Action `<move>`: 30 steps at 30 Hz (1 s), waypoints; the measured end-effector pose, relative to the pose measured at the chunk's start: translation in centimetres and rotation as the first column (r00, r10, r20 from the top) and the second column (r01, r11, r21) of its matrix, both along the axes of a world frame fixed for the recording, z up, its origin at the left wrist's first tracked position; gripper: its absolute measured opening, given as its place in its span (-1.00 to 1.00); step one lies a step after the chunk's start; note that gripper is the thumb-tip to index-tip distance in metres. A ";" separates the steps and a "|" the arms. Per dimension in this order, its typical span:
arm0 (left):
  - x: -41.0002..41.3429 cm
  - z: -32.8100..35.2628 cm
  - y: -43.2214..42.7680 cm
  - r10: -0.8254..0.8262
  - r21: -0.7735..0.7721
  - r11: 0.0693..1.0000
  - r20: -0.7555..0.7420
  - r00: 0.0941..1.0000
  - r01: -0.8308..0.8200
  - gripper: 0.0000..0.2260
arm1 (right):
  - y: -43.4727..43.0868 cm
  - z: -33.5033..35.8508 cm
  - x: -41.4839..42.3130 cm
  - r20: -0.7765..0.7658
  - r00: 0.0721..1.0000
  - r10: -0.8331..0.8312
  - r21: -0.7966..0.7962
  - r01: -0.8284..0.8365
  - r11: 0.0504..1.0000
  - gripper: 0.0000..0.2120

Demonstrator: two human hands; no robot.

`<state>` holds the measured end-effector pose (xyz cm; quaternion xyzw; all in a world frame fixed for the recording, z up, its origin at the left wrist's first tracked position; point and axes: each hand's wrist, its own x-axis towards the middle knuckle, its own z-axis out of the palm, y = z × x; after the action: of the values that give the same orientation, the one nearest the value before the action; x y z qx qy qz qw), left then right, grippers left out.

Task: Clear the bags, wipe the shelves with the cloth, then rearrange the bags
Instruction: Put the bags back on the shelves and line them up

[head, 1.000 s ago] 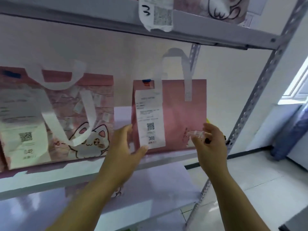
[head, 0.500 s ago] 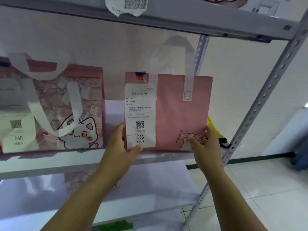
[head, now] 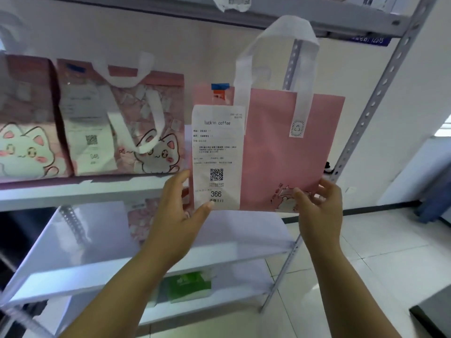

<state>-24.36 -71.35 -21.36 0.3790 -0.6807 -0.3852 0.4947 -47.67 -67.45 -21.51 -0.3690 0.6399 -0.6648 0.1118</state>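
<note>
The upright pink fabric bag with white handles [head: 280, 147] is pinched at its bottom corners by left hand [head: 178, 211] and right hand [head: 317, 208] alike, before the grey metal shelf's [head: 85, 191] right end.

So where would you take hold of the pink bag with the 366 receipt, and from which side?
Probably by its two lower corners, from the front, as the left hand and right hand grip it now. The pink bag is flat and upright, so a hand at each side keeps it level. Its white handle loop stands close under the upper shelf, leaving little room from above.
</note>
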 end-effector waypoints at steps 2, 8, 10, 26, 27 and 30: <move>1.9 -0.6 2.4 0.011 -0.016 1.000 0.021 1.000 -0.010 -0.48 | 2.5 -0.8 1.9 0.000 1.000 -0.006 0.007 0.006 1.000 -0.64; 8.1 -4.2 9.2 0.058 0.037 0.998 0.045 0.997 -0.060 -0.44 | 8.8 -3.8 8.0 0.006 1.000 0.016 0.090 -0.016 0.996 -0.62; 10.2 -6.0 11.0 0.079 0.096 0.992 0.023 0.997 -0.081 -0.44 | 10.1 -5.3 10.2 0.011 0.999 0.041 0.128 -0.042 0.991 -0.63; 26.6 -17.0 16.7 0.422 0.389 0.821 0.083 0.903 -0.419 -0.38 | 9.2 -16.9 27.0 0.125 0.891 0.436 0.444 -0.444 0.779 -0.71; 27.4 -17.5 16.4 0.435 0.403 0.805 0.100 0.895 -0.436 -0.38 | 8.7 -17.4 27.8 0.142 0.882 0.449 0.468 -0.460 0.755 -0.71; 29.3 -19.1 15.0 0.464 0.440 0.761 0.144 0.874 -0.476 -0.39 | 6.5 -19.0 29.7 0.164 0.863 0.478 0.528 -0.486 0.697 -0.71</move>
<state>4.90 -56.39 -40.48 0.6489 -0.4584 -0.3947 0.4615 -18.00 -60.90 -40.49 -0.4704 0.6839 -0.4009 0.3877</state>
